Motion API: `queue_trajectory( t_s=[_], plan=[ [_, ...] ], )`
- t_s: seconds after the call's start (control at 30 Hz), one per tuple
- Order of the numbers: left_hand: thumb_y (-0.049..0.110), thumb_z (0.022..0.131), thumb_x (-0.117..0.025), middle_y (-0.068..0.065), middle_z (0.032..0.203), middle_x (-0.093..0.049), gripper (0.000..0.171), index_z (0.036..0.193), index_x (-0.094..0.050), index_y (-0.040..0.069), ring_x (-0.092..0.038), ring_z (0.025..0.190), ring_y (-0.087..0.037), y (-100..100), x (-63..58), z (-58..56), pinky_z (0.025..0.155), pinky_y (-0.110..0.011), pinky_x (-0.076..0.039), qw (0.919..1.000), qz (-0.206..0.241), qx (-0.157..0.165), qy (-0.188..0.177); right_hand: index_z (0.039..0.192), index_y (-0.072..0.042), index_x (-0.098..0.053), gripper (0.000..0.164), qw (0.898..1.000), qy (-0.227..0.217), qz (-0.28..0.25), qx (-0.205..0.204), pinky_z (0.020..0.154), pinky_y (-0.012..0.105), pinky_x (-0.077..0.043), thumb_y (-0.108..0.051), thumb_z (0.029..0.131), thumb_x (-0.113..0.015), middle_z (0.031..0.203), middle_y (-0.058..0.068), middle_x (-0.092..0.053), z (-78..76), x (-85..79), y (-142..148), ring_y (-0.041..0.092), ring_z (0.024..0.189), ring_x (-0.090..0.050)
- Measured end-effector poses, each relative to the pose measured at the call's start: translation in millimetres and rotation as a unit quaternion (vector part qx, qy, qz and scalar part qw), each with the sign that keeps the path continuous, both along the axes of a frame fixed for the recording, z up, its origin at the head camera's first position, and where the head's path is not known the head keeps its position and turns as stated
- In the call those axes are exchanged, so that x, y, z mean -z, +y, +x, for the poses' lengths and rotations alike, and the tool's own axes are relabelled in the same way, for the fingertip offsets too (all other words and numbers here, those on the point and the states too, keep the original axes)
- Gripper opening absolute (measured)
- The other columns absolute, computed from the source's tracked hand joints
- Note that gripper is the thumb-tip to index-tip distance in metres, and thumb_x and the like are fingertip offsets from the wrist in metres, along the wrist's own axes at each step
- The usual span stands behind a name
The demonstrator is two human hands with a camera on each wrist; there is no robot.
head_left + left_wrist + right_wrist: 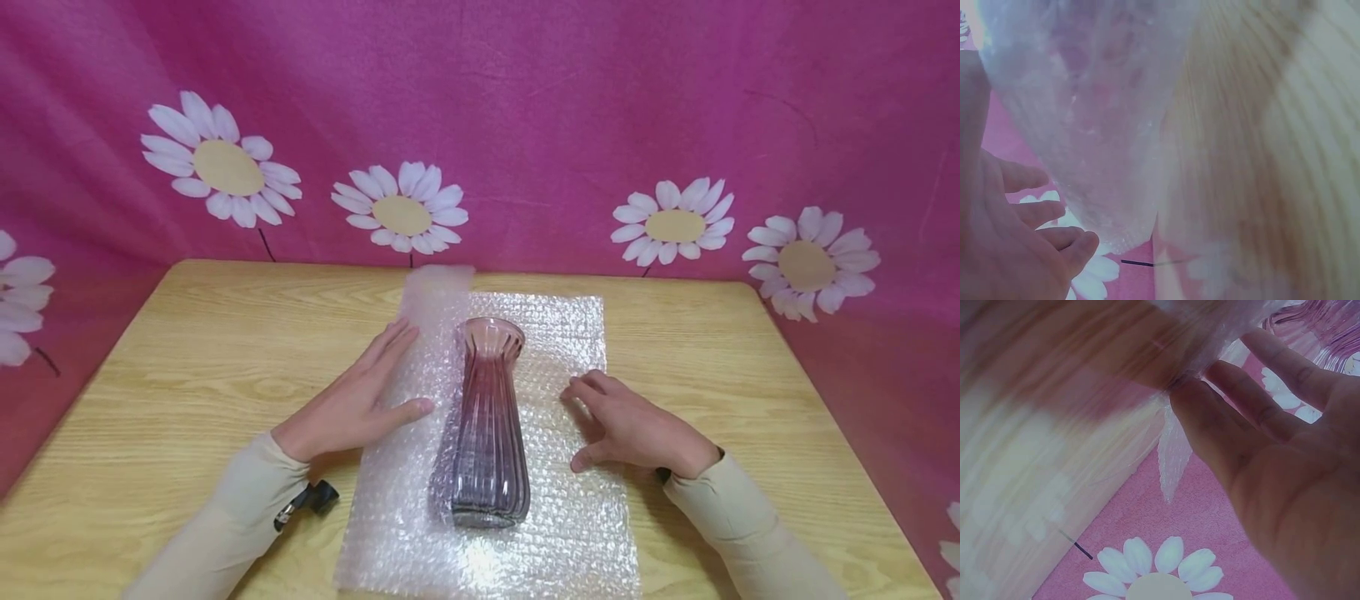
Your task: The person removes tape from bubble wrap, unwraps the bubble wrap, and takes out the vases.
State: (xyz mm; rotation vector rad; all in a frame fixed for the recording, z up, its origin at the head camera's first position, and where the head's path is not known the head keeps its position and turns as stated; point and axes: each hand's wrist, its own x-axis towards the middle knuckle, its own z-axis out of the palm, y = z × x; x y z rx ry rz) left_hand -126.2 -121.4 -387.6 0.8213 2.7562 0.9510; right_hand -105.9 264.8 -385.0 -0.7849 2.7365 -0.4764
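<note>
A ribbed glass vase (489,433), pinkish at its flared mouth and grey-purple lower down, lies on its side on a sheet of bubble wrap (555,533). Its mouth points to the back of the table. Along the vase's left side the wrap is raised, with its far left corner standing up. My left hand (360,400) touches this raised part with fingers stretched out, thumb toward the vase. On the other side, my right hand (630,425) has its fingertips at the wrap's right part, fingers loosely bent. Fingertips meet the wrap (1222,337) in the right wrist view.
The wrap lies on a light wooden table (225,350). Behind and around it hangs a pink cloth (525,108) printed with white daisies. A small black device (318,498) sits at the left cuff.
</note>
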Motion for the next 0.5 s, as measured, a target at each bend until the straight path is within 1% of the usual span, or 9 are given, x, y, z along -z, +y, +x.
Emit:
queue_trajectory(
  t_s=[0.1,0.27,0.37,0.5],
  plan=[
    [0.062,0.097,-0.061,-0.001,0.178,0.0,0.097,0.168,-0.008,0.023,-0.007,0.165,-0.029,-0.2,-2.4,1.5,0.129,-0.058,-0.027,1.0,0.0,-0.003,0.001,0.14,-0.004,-0.056,0.089,1.0,0.007,0.003,-0.003,0.103,0.049,-0.056,-0.049,0.071,-0.089,0.136,0.015,-0.056,-0.1,-0.1,-0.2,0.024,0.116,-0.057],
    [0.062,0.098,-0.059,0.0,0.178,0.001,0.095,0.168,-0.007,0.025,-0.009,0.165,-0.028,2.2,-8.8,6.6,0.129,-0.056,-0.028,0.9999,-0.002,0.002,-0.01,0.139,-0.006,-0.056,0.088,1.0,0.009,0.005,-0.005,0.099,0.047,-0.056,-0.05,0.071,-0.089,0.134,0.013,-0.056,0.1,-0.7,-0.7,0.021,0.112,-0.056],
    [0.061,0.098,-0.06,0.0,0.178,0.002,0.095,0.168,-0.008,0.024,-0.009,0.165,-0.029,5.2,-13.0,11.5,0.129,-0.056,-0.027,0.9998,0.001,0.014,-0.014,0.14,-0.006,-0.056,0.088,1.0,0.005,0.006,-0.001,0.1,0.047,-0.056,-0.05,0.071,-0.089,0.136,0.014,-0.056,0.2,-0.8,-0.7,0.022,0.114,-0.057],
    [0.061,0.098,-0.061,-0.001,0.178,0.002,0.094,0.168,-0.01,0.023,-0.008,0.165,-0.028,9.7,-16.9,18.6,0.13,-0.055,-0.024,0.9994,0.002,0.035,-0.003,0.14,-0.006,-0.056,0.088,1.0,0.002,0.005,0.0,0.101,0.049,-0.056,-0.05,0.071,-0.089,0.136,0.014,-0.055,0.0,-0.4,-0.9,0.024,0.115,-0.057]
  ],
)
